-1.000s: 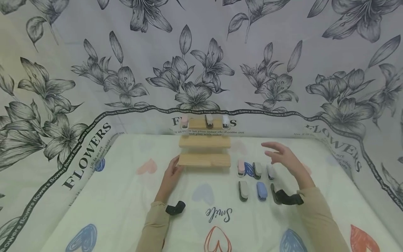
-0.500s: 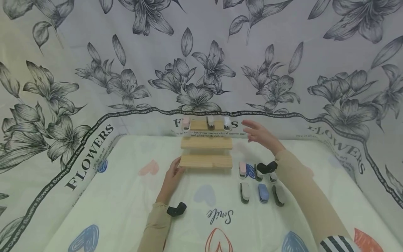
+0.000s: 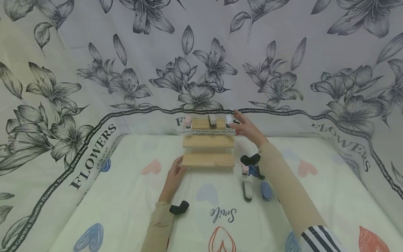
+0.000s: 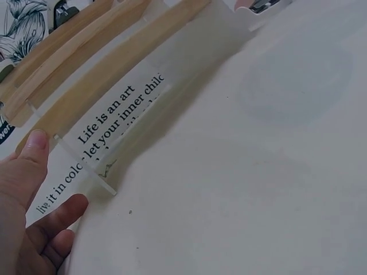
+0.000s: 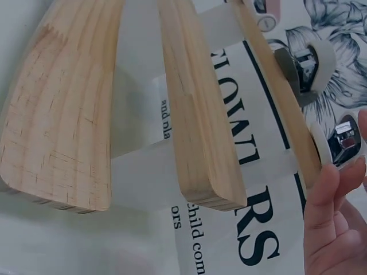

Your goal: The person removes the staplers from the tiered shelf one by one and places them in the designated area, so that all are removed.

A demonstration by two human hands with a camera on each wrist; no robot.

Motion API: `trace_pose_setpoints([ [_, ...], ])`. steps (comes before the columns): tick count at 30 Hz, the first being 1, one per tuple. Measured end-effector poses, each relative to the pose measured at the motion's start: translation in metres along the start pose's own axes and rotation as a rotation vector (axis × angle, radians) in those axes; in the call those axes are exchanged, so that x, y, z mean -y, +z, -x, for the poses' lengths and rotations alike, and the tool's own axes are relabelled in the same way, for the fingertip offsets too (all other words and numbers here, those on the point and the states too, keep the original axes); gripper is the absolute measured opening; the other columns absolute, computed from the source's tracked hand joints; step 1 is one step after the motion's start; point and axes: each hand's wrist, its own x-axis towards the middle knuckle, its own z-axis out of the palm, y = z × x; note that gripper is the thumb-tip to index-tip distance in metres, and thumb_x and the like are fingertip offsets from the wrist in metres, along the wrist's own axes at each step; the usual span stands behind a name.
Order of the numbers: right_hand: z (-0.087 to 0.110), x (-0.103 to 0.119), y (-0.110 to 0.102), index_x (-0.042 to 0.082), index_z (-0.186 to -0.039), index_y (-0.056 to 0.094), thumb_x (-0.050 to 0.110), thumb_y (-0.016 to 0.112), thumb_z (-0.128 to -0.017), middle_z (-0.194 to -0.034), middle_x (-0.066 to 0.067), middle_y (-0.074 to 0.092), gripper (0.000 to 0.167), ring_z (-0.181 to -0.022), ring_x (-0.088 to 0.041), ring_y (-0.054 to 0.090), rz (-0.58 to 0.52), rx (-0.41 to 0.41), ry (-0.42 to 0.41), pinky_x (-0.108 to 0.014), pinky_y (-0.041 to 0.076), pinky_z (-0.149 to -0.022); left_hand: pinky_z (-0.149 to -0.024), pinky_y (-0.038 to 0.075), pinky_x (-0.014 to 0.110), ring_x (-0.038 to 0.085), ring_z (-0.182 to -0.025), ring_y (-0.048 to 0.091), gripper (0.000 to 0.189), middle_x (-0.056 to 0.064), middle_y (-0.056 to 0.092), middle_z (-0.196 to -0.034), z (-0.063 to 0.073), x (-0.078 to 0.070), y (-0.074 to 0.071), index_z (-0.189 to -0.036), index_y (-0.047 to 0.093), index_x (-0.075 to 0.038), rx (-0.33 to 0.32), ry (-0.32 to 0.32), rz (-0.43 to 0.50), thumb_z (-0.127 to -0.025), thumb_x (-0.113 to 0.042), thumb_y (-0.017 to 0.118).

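Note:
A three-tier wooden display stand with clear supports stands at the back of the table. My left hand holds the left end of its lowest tier, the thumb against the wood. On the top tier sit a pink stapler, a grey stapler and a white stapler. My right hand is at the white stapler on the right end. Its fingers are spread about that stapler, thumb by the tier's edge; firm contact cannot be told.
Right of the stand, more staplers lie on the heart-print cloth: a pink one, a light grey one and a blue one. My right arm hides others. A flower-print curtain hangs behind the stand.
My right hand has moved from above the loose staplers, up and left, to the white stapler on the top tier. My left hand has stayed at the stand.

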Motion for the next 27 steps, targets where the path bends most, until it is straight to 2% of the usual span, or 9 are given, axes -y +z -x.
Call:
trace_pose_setpoints([
  [4, -0.001, 0.000, 0.000, 0.016, -0.145, 0.007, 0.011, 0.052, -0.091, -0.147, -0.011, 0.007, 0.070, -0.066, -0.017, 0.042, 0.022, 0.006, -0.015, -0.042, 0.040, -0.079, -0.076, 0.041, 0.039, 0.018, -0.090, 0.053, 0.050, -0.003, 0.042, -0.132, 0.000, 0.001, 0.005, -0.135, 0.035, -0.028, 0.001, 0.007, 0.004, -0.089, -0.043, 0.049],
  [6, -0.002, -0.001, 0.001, 0.013, -0.145, 0.011, 0.011, 0.052, -0.091, -0.144, -0.015, 0.015, 0.067, -0.062, -0.018, 0.040, 0.017, 0.022, -0.017, -0.039, 0.043, -0.074, -0.077, 0.041, 0.039, 0.018, -0.091, 0.053, 0.050, -0.003, 0.041, -0.133, 0.000, 0.002, 0.006, -0.135, 0.035, -0.028, 0.008, 0.011, 0.010, -0.090, -0.042, 0.049],
  [10, -0.006, -0.005, 0.001, 0.008, -0.143, 0.017, 0.012, 0.052, -0.092, -0.136, -0.018, 0.028, 0.062, -0.064, -0.017, 0.042, 0.007, 0.034, -0.017, -0.033, 0.044, -0.064, -0.076, 0.041, 0.039, 0.019, -0.091, 0.053, 0.049, -0.004, 0.040, -0.134, 0.001, 0.002, 0.006, -0.135, 0.034, -0.029, 0.020, 0.016, 0.018, -0.090, -0.041, 0.049],
  [16, -0.014, -0.019, -0.001, 0.009, -0.141, 0.026, 0.024, 0.056, -0.090, -0.135, -0.016, 0.032, 0.061, -0.058, -0.013, 0.043, 0.048, -0.033, -0.024, -0.029, 0.045, -0.057, -0.075, 0.042, 0.038, 0.018, -0.087, 0.054, 0.050, -0.003, 0.042, -0.133, 0.000, 0.001, 0.005, -0.135, 0.036, -0.029, -0.003, 0.038, -0.008, -0.089, -0.043, 0.050],
  [19, -0.016, -0.022, 0.000, 0.010, -0.140, 0.029, 0.025, 0.059, -0.088, -0.135, -0.015, 0.034, 0.062, -0.056, -0.012, 0.045, 0.058, -0.074, -0.022, -0.026, 0.046, -0.055, -0.076, 0.042, 0.038, 0.016, -0.088, 0.054, 0.050, -0.005, 0.043, -0.132, -0.001, 0.002, 0.004, -0.134, 0.036, -0.031, -0.013, 0.028, -0.011, -0.088, -0.045, 0.050],
  [27, -0.014, -0.020, 0.007, 0.008, -0.143, 0.016, 0.017, 0.060, -0.087, -0.140, -0.013, 0.029, 0.071, -0.059, -0.010, 0.048, 0.005, -0.111, 0.010, -0.024, 0.047, -0.059, -0.080, 0.041, 0.041, 0.018, -0.092, 0.054, 0.051, -0.001, 0.040, -0.136, 0.000, -0.002, 0.002, -0.135, 0.036, -0.026, -0.021, 0.018, 0.003, -0.089, -0.041, 0.051],
])
